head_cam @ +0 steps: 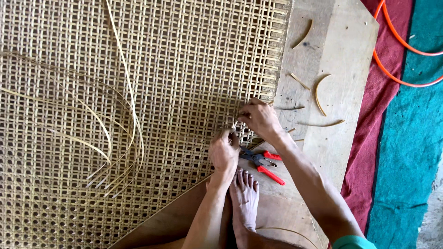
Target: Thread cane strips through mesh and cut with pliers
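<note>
At the centre of the head view, we are working the right edge of the woven cane mat (138, 115). Our left hand (224, 152) is curling closed, pinching a cane strand (234, 125); our right hand (261, 117), at its one o'clock, is pressing bent fingers onto the weave. Red-handled pliers (264, 163) are lying on the wooden board (337, 60) at four o'clock, just beside our bare foot (244, 198).
</note>
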